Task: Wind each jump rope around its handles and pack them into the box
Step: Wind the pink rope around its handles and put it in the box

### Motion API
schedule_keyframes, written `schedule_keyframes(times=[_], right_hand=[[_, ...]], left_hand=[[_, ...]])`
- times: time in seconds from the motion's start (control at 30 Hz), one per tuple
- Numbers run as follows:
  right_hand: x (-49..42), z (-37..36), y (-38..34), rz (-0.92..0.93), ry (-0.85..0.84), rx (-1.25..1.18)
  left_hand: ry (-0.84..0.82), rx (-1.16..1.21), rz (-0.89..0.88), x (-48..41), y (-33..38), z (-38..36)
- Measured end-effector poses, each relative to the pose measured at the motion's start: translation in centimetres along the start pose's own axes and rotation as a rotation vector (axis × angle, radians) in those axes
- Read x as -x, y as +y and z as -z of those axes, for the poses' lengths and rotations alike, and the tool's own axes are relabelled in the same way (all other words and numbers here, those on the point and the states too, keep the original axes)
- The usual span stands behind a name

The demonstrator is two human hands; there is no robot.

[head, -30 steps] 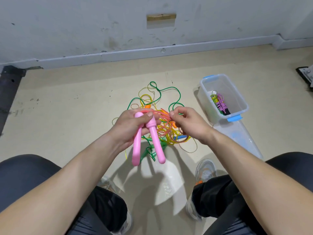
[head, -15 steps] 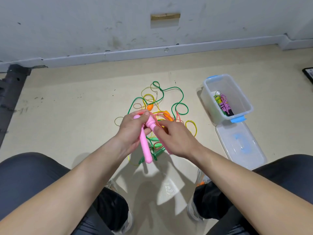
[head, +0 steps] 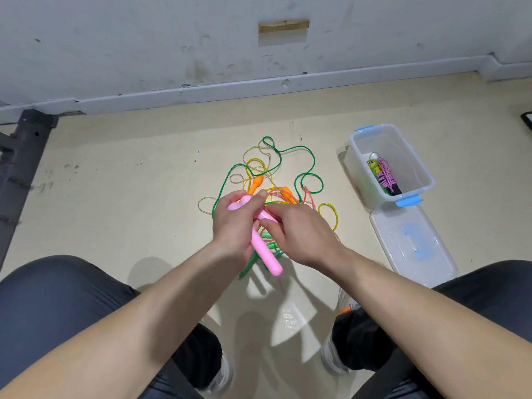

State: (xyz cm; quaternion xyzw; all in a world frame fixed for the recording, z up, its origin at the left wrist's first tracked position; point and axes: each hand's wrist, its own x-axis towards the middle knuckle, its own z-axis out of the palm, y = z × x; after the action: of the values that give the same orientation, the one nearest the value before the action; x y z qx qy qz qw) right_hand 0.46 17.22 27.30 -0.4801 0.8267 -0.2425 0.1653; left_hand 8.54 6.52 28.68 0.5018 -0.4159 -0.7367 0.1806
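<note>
My left hand (head: 234, 226) grips the two pink jump-rope handles (head: 266, 256) near their tops, their lower ends pointing down toward me. My right hand (head: 299, 234) lies across the handles, fingers curled round the pink cord; the grip itself is hidden under the hand. Behind both hands a tangle of green, yellow and orange ropes (head: 270, 174) lies on the floor, with orange handles (head: 256, 184) in it. The clear plastic box (head: 414, 168) with blue clips stands open at the right and holds a wound rope bundle (head: 384, 175).
The box's clear lid (head: 411, 246) lies flat on the floor just in front of the box. A dark metal frame (head: 20, 156) stands at the far left by the wall. My knees and shoes frame the lower view.
My right hand has moved left from beside the handles to lie over them, carrying the pink cord. The handles have come together and tilted in my left hand.
</note>
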Motion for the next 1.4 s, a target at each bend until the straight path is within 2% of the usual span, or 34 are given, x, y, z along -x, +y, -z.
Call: schedule_keyframes(times=[0.1, 0.33, 0.47, 0.73, 0.93, 1.03, 1.23, 1.4], right_hand=[[0.1, -0.3, -0.4, 0.028, 0.031, 0.041], [0.0, -0.4, -0.2, 0.053, 0.061, 0.146], [0.0, -0.4, -0.3, 0.039, 0.058, 0.131], [-0.1, -0.4, -0.1, -0.021, 0.058, -0.053], [-0.1, -0.3, -0.1, 0.005, 0.095, 0.080], [0.0, -0.3, 0.0, 0.033, 0.128, 0.180], [0.0, -0.1, 0.0, 0.043, 0.174, 0.206], [-0.1, 0.4, 0.0, -0.015, 0.198, 0.149]], left_hand=[[0.063, -0.027, -0.015, 0.0, 0.0, -0.3], [0.076, -0.183, -0.014, -0.3, 0.6, -0.3], [0.080, -0.234, -0.088, 0.0, 0.5, -0.5], [0.059, -0.528, -0.192, 0.4, 1.2, -0.5], [0.009, -0.736, -0.226, 0.5, 2.0, -0.4], [0.002, -0.708, -0.203, 0.0, 2.3, -0.1], [-0.061, -0.747, -0.128, -2.2, 2.4, 0.9], [-0.181, -0.565, -0.101, -2.0, 2.5, 0.9]])
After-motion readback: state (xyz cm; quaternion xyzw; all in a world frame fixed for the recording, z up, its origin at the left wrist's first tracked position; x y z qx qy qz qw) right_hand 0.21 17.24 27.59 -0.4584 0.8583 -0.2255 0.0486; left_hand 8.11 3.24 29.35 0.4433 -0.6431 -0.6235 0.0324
